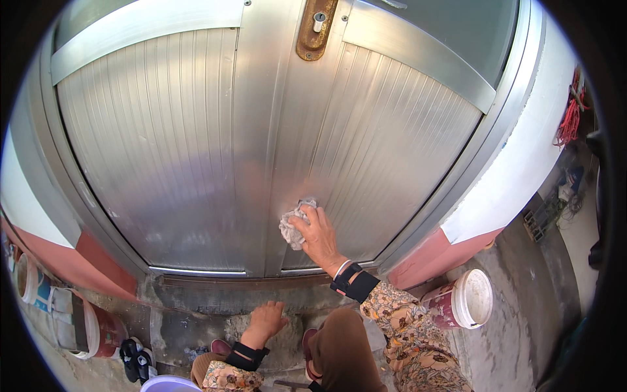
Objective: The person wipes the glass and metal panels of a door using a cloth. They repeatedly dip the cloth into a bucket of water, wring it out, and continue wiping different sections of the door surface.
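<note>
My right hand [321,240] grips a crumpled, greyish-white cloth [293,228]. The cloth is pressed to the lower part of a ribbed aluminium double door [181,147], near where its two leaves meet. Below the door's bottom edge, my left hand [267,321] hangs over the concrete step [186,323]. Its back faces me, the thumb stands off from the bent fingers, and no object shows in it; the palm is hidden. Higher up on the door is a rusty lock plate [309,49] with a key cylinder [319,22].
A white-rimmed dark red bucket [443,306] stands at right. At left are another dark red bucket [108,330], a white-and-blue bucket [36,284] and black shoes [137,360]. The rim of a pale purple basin [169,383] shows at the bottom edge. Red-and-white wall corners [431,259] flank the doorway.
</note>
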A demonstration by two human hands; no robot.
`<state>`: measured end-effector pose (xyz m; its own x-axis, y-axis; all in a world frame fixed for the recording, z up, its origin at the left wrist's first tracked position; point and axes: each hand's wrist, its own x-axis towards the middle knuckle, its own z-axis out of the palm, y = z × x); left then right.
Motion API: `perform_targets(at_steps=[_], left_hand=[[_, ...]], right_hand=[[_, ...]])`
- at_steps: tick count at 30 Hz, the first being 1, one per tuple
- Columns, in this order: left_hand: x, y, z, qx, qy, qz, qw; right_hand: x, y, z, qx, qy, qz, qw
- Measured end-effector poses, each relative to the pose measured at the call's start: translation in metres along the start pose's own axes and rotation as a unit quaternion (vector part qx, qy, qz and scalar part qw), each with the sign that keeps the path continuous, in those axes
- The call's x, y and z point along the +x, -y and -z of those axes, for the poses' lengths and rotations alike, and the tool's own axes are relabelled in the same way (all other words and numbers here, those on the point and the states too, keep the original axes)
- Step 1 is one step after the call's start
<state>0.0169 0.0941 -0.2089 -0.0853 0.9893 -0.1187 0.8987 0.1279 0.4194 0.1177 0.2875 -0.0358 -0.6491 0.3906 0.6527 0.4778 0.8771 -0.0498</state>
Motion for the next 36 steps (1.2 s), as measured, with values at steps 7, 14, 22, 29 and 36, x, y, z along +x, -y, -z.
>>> perform_targets(at_steps=[7,14,22,29,36], left_hand=[[0.0,0.004,0.002,-0.014,-0.005,0.008,1.0],[0.003,0.003,-0.002,-0.019,-0.015,-0.013,1.0],[0.0,0.007,0.002,-0.018,-0.004,-0.003,1.0],[0.003,0.014,0.0,-0.034,0.021,0.004,0.999],[0.005,0.019,-0.005,-0.017,0.03,0.024,0.999]], right_hand=[[0.068,-0.005,0.089,0.105,-0.276,-0.009,0.955],[0.2,0.005,0.159,0.05,-0.455,0.026,0.889],[0.087,-0.001,0.105,-0.023,-0.215,0.042,0.975],[0.163,-0.014,0.176,-0.134,-0.401,0.126,0.897],[0.19,-0.033,0.195,-0.224,-0.398,0.111,0.882]])
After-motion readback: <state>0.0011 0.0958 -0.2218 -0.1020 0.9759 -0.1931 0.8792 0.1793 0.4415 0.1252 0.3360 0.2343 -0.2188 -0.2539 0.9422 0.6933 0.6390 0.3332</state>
